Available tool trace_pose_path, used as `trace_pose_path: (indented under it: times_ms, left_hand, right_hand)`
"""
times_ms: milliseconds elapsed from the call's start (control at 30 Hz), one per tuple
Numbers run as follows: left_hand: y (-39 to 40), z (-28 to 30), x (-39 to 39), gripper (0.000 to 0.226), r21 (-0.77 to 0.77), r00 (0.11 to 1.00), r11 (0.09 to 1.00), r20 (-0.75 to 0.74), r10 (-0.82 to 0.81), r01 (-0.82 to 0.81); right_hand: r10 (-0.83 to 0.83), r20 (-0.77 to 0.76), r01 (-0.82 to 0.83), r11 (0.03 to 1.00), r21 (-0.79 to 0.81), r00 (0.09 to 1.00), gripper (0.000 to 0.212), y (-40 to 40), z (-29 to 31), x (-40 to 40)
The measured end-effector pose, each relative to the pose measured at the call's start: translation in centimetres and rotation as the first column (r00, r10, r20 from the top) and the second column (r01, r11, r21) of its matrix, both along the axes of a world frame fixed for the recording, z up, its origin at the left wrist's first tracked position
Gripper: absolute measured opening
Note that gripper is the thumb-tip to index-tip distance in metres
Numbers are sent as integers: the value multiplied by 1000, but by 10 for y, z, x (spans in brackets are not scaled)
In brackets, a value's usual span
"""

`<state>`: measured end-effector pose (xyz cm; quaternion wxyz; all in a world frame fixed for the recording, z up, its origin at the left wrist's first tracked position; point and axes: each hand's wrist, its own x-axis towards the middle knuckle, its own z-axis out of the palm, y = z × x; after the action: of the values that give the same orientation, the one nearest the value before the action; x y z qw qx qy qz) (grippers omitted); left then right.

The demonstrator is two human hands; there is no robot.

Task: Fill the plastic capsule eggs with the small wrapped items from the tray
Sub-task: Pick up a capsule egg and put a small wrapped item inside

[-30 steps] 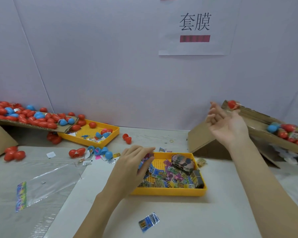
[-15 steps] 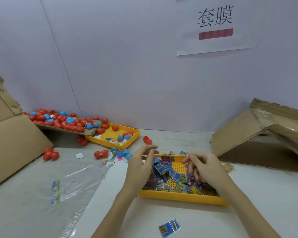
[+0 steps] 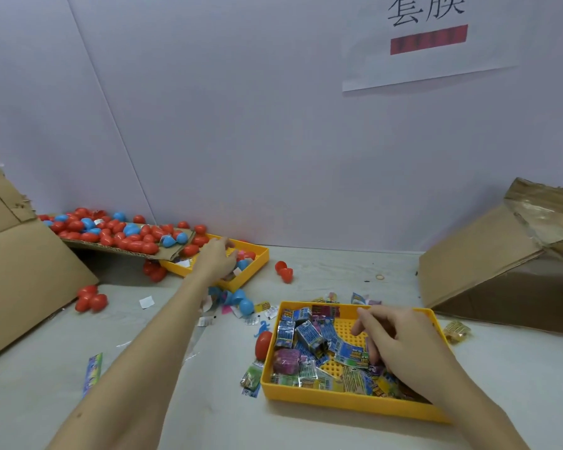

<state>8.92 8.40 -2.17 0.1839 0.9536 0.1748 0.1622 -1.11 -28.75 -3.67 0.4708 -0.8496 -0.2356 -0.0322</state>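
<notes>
While the sign [image 3: 427, 34] reads 套膜, right hand [image 3: 400, 347] seemingly pinches packets [image 3: 309, 336]; left hand's [image 3: 216, 258] grip unclear.

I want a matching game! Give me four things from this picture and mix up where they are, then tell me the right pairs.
Things:
1. left hand
2. right hand
3. lone red egg
4. paper sign

Places:
A. on the wall
B. on the table, right beside the near tray's left wall
C. reaching over the far yellow tray
D. fingers down among the wrapped packets in the near yellow tray

Pairs: 1-C, 2-D, 3-B, 4-A
</notes>
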Motion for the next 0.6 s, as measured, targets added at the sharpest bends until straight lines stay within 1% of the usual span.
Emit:
trace_pose_path:
  times_ms: [33, 100, 267, 433, 500, 600]
  left_hand:
    - [5, -1, 7, 34, 2, 1000, 1000, -3, -11, 11]
    - [13, -2, 19, 35, 8, 1000, 1000, 15, 16, -16]
    - [31, -9, 42, 41, 63, 993, 995, -78, 84, -80]
    - [34, -15, 47, 28, 6, 991, 995, -85, 101, -101]
    - [29, -14, 42, 26, -24, 995, 994, -15, 102, -103]
    - [11, -9, 25, 28, -67, 982, 996, 177, 68, -57]
  right_hand:
    - [-1, 4, 1, 1000, 5, 1000, 36, 0, 0, 1]
    - [1, 21, -1, 1000, -12, 1000, 36, 0, -2, 2]
    - [-1, 41, 3, 999, -50, 999, 36, 2, -4, 4]
    - [-10, 38, 12, 998, -66, 999, 36, 1, -4, 5]
    - [-11, 35, 14, 998, -67, 999, 36, 2, -3, 4]
    - [-13, 36, 15, 998, -64, 999, 36, 2, -2, 4]
